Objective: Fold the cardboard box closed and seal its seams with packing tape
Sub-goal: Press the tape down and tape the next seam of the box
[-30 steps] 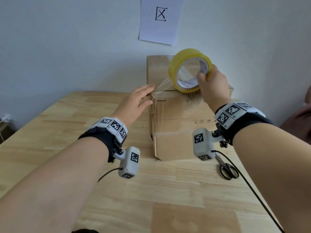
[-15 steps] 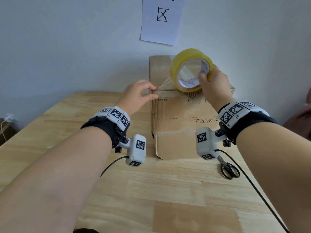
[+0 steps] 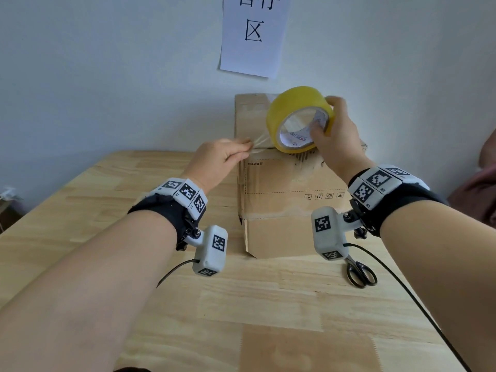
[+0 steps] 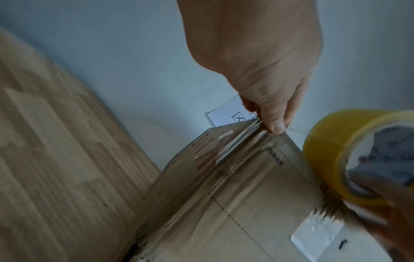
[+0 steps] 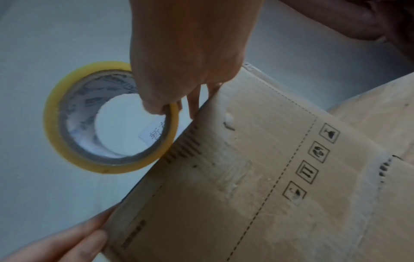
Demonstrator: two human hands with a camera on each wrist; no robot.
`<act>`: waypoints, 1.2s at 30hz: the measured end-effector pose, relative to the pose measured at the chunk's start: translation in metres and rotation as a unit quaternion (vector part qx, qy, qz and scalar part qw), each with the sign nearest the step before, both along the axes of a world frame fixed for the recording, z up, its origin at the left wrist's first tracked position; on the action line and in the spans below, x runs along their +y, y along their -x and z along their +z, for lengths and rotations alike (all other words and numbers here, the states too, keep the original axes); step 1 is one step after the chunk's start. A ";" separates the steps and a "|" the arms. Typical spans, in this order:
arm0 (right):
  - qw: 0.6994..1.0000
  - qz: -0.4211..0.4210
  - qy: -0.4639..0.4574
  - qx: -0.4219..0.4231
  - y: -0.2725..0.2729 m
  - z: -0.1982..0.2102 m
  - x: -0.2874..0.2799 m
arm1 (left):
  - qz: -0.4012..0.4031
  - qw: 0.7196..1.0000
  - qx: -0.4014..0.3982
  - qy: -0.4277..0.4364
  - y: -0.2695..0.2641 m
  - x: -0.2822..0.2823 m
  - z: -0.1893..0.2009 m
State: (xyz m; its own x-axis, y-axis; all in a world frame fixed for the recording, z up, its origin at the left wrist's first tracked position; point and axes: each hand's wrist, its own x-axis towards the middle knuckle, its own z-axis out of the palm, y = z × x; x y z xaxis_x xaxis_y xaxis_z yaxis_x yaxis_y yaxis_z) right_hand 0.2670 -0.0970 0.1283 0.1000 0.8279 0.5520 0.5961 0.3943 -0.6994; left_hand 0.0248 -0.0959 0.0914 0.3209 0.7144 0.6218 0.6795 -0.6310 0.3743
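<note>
A brown cardboard box [image 3: 290,205] stands upright on the wooden table [image 3: 134,304], its top flaps folded down, old clear tape on its front. My right hand [image 3: 335,135] grips a yellow roll of packing tape [image 3: 298,119] just above the box's top edge, thumb inside the core. A clear strip of tape [image 3: 261,143] stretches from the roll to my left hand [image 3: 230,155], which pinches the strip's free end at the box's top left corner. The left wrist view shows that thumb [image 4: 276,122] on the corner [image 4: 266,134]; the roll [image 5: 109,117] shows in the right wrist view.
Black-handled scissors [image 3: 359,273] lie on the table right of the box, under my right wrist. A white paper sign [image 3: 253,33] hangs on the wall behind. The box stands close to the wall. A dark reddish thing [image 3: 480,189] sits at the right edge.
My left hand went from flat and open beside the box to pinching the tape's free end at the top left corner. The roll has stayed above the box.
</note>
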 end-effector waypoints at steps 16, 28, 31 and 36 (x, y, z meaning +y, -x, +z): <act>0.998 0.000 0.046 -0.042 0.036 0.044 -0.016 | 0.054 0.985 0.156 0.038 -0.016 -0.005 0.013; 0.990 -0.081 0.078 -0.089 0.032 0.059 -0.010 | 0.057 0.988 0.130 0.062 -0.014 -0.009 0.007; 0.976 -0.127 0.081 -0.156 0.023 0.062 -0.011 | 0.062 0.987 0.134 0.056 -0.016 -0.011 0.008; 0.971 -0.133 0.079 -0.184 0.017 0.061 -0.009 | 0.088 0.984 0.148 0.051 -0.022 -0.017 0.011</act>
